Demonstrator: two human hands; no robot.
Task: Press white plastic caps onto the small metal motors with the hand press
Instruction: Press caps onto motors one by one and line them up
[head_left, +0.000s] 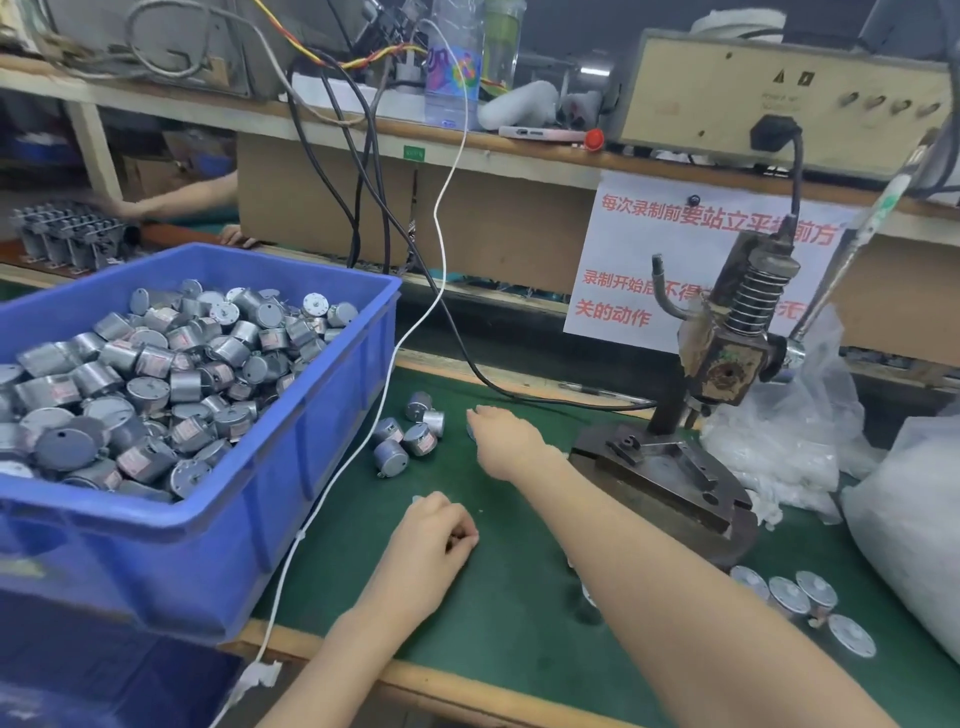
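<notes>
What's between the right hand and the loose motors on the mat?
Nothing visible. Only bare green mat separates the right hand from the cluster of small grey metal motors; the thin white cable runs beyond them.

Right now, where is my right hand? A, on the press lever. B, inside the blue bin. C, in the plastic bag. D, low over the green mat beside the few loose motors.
D: the right hand reaches out over the green mat, just right of the loose motors. It is clear of the blue bin and the press lever.
</notes>
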